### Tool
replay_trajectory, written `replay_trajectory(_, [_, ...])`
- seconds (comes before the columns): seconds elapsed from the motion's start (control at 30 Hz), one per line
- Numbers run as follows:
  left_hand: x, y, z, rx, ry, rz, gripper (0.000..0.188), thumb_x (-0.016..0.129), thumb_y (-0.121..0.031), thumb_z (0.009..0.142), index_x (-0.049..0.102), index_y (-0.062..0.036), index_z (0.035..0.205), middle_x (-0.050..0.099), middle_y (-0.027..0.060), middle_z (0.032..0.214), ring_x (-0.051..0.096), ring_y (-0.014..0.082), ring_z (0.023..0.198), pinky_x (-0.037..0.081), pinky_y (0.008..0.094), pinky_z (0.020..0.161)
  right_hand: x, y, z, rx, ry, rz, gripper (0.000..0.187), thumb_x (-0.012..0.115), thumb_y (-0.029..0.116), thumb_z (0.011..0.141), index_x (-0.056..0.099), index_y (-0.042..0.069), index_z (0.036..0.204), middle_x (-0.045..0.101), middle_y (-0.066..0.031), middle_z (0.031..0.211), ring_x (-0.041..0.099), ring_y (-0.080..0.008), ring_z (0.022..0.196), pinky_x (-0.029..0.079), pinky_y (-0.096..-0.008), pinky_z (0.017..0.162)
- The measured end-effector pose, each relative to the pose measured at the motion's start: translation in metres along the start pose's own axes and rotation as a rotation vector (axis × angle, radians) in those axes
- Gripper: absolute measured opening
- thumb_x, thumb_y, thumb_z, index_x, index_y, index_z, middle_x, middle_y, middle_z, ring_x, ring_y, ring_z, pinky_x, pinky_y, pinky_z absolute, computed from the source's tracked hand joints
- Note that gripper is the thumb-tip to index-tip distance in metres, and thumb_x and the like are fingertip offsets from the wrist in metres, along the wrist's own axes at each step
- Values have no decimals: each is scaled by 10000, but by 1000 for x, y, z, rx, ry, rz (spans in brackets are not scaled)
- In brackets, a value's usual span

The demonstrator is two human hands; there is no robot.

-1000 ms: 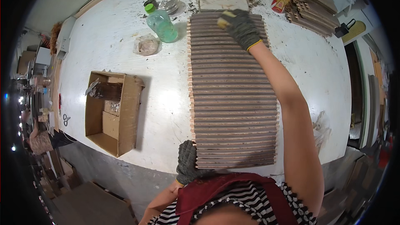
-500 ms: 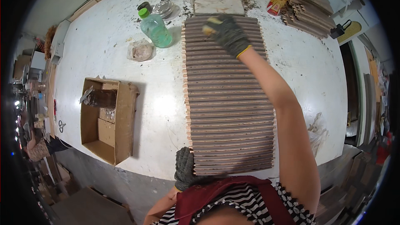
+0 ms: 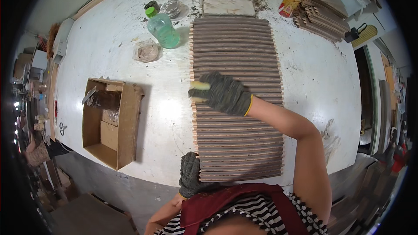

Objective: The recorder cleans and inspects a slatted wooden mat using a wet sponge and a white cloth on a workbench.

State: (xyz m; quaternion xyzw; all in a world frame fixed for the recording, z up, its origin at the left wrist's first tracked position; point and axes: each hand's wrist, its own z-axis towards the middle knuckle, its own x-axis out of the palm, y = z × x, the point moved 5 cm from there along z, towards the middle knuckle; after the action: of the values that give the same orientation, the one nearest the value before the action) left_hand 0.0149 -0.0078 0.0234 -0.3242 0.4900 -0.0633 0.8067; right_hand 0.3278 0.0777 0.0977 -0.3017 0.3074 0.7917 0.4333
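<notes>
A long row of narrow brown strips (image 3: 239, 143) lies packed side by side on the white table, with pale notched ends showing along its left edge. My right hand (image 3: 224, 95), in a dark grey knit glove, is over the row's middle near the left edge. Its fingers are closed on a small pale yellow piece (image 3: 200, 85), too smeared to name. At the near left corner my gloved left hand (image 3: 190, 176) curls against the strips, its fingers bent round that corner and partly hidden by the apron.
White blocks (image 3: 227, 6) stand at the row's far end. An open cardboard box (image 3: 126, 126) holds a brown wrapped bundle at left. Beyond it are a green bottle (image 3: 164, 30) and a plastic tub (image 3: 146, 51). Stacked boards (image 3: 320, 15) and another bottle (image 3: 289, 4) are far right; crumpled plastic (image 3: 331, 141) lies near right.
My right hand has swept from the far end of the row back toward me and slightly left, still with the pale yellow piece. My left hand stays at the near left corner.
</notes>
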Motion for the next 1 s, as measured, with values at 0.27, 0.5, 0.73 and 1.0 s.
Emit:
replay_trajectory(0.27, [0,-7,6,-20,-2,-57,987,756,-551,724,371,27,1426,423,254,1430,418,442,1310,282,572,1098,-93,-212,-80,718,-90,-462,293,644,255,849,670,197,1135,627,-145,1044,587,-348,932,488,-451,825])
replay_trajectory(0.5, [0,-6,6,-25,30,-63,1035,810,-515,685,340,7,1444,430,251,1412,403,449,1314,294,583,1079,-70,-64,-51,296,-91,-363,270,610,252,893,634,169,1148,622,-110,1107,588,-308,1009,462,-411,928])
replay_trajectory(0.73, [0,-6,5,-44,59,-64,1064,826,-521,667,334,13,1444,427,259,1404,405,454,1304,286,587,1082,-29,21,-53,322,67,36,233,572,158,880,668,206,1088,626,-56,1137,623,-254,996,516,-395,870])
replay_trajectory(1.0, [0,-10,4,-32,60,-45,1107,847,-541,625,346,37,1425,413,274,1411,390,448,1315,270,577,1100,-127,-86,-123,763,-169,-505,398,733,226,767,665,189,1158,642,-136,1031,600,-314,992,510,-420,844])
